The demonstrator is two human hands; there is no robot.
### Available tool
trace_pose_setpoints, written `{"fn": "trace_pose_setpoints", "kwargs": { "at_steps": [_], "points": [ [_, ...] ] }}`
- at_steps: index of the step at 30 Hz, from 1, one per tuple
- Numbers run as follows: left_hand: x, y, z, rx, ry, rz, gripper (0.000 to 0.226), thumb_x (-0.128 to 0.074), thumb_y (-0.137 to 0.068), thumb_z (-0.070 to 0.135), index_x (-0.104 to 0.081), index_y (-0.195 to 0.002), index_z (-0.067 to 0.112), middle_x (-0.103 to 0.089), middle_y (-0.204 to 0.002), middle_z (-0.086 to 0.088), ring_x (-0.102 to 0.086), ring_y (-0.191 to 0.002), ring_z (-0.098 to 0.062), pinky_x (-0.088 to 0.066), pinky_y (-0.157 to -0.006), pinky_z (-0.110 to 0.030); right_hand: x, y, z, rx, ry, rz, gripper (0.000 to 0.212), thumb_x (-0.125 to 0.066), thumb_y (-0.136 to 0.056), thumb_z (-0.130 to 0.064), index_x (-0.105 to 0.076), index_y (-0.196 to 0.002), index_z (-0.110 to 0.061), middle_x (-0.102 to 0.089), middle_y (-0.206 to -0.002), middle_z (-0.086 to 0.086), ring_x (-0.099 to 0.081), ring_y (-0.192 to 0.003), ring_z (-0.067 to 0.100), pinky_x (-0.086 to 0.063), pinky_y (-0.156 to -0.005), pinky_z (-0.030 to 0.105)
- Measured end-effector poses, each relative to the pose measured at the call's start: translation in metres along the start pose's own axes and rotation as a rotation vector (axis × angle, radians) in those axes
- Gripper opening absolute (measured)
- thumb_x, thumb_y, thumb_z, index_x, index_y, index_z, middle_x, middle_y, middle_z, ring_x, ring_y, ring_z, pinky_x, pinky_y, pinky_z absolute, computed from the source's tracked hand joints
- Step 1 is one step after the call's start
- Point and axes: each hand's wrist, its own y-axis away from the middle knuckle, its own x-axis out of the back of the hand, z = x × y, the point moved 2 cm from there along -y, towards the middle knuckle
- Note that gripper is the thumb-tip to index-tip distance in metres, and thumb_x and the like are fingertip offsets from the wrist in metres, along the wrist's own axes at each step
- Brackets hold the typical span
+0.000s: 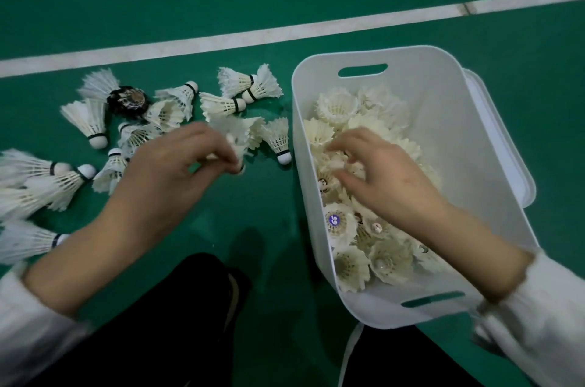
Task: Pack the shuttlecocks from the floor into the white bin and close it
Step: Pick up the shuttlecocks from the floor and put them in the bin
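Several white feather shuttlecocks [221, 103] lie scattered on the green floor left of the white bin [468, 133]. One dark shuttlecock [128, 100] lies among them. The bin is open and holds several shuttlecocks [342, 225]. My left hand [177, 162] hovers over the floor pile, fingers pinched on a blurred white shuttlecock [235, 133]. My right hand [380, 171] is inside the bin, fingers spread and resting on the shuttlecocks there; I cannot tell whether it grips one.
The bin's white lid [503, 146] lies on the floor against the bin's right side. A white court line [285, 32] crosses the floor behind the pile. My dark trouser legs [177, 323] fill the bottom centre.
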Motion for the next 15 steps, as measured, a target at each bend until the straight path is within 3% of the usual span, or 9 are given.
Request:
{"fn": "trace_pose_setpoints", "kwargs": {
  "at_steps": [2,5,7,9,12,15],
  "points": [
    [0.009,-0.01,0.019,-0.115,0.044,0.076,0.006,-0.068,-0.081,0.012,-0.069,-0.079,0.007,-0.063,-0.081,-0.001,-0.055,-0.074,-0.01,-0.046,-0.072,-0.025,0.021,0.006,-0.016,0.09,-0.208,0.14,0.036,-0.059,-0.088,-0.021,-0.051,-0.123,-0.025,-0.047,-0.119,-0.016,-0.057,-0.087,0.006,-0.048,-0.086,0.029],
    [0.007,-0.023,0.047,-0.26,0.091,0.102,0.008,-0.067,-0.083,0.01,-0.069,-0.08,0.004,-0.064,-0.084,-0.004,-0.057,-0.078,-0.013,-0.046,-0.076,-0.022,0.029,0.005,-0.036,0.244,-0.308,0.096,0.048,-0.064,-0.085,-0.016,-0.046,-0.128,-0.026,-0.039,-0.122,-0.019,-0.055,-0.081,0.007,-0.045,-0.075,0.012],
    [0.003,-0.027,0.059,-0.298,0.108,0.081,0.007,-0.066,-0.084,0.009,-0.069,-0.08,0.003,-0.064,-0.085,-0.005,-0.057,-0.079,-0.014,-0.045,-0.077,-0.021,0.025,0.0,-0.039,0.265,-0.32,0.076,0.04,-0.064,-0.084,-0.013,-0.052,-0.121,-0.022,-0.04,-0.116,-0.018,-0.054,-0.078,0.006,-0.042,-0.07,0.009],
    [0.0,-0.028,0.064,-0.32,0.094,0.051,0.007,-0.065,-0.084,0.009,-0.069,-0.08,0.003,-0.063,-0.086,-0.005,-0.057,-0.08,-0.014,-0.044,-0.076,-0.02,0.023,0.0,-0.037,0.238,-0.319,0.093,0.026,-0.063,-0.084,-0.018,-0.058,-0.109,-0.024,-0.042,-0.1,-0.024,-0.055,-0.075,0.005,-0.041,-0.067,0.012],
    [-0.001,-0.027,0.064,-0.293,0.047,0.025,0.011,-0.061,-0.088,0.015,-0.066,-0.09,0.006,-0.063,-0.088,-0.003,-0.055,-0.082,-0.012,-0.042,-0.077,-0.017,0.024,0.004,-0.029,0.174,-0.267,0.15,0.012,-0.061,-0.083,-0.031,-0.063,-0.093,-0.025,-0.041,-0.088,-0.026,-0.055,-0.073,0.002,-0.045,-0.066,0.027],
    [0.005,-0.028,0.054,-0.15,0.004,0.054,0.024,-0.056,-0.09,0.023,-0.058,-0.111,0.013,-0.055,-0.103,0.008,-0.046,-0.092,0.001,-0.032,-0.086,-0.005,0.034,0.009,-0.012,0.07,-0.294,0.304,0.009,-0.062,-0.081,-0.033,-0.063,-0.088,-0.027,-0.043,-0.087,-0.024,-0.054,-0.073,0.0,-0.044,-0.065,0.025]
  ]
}}
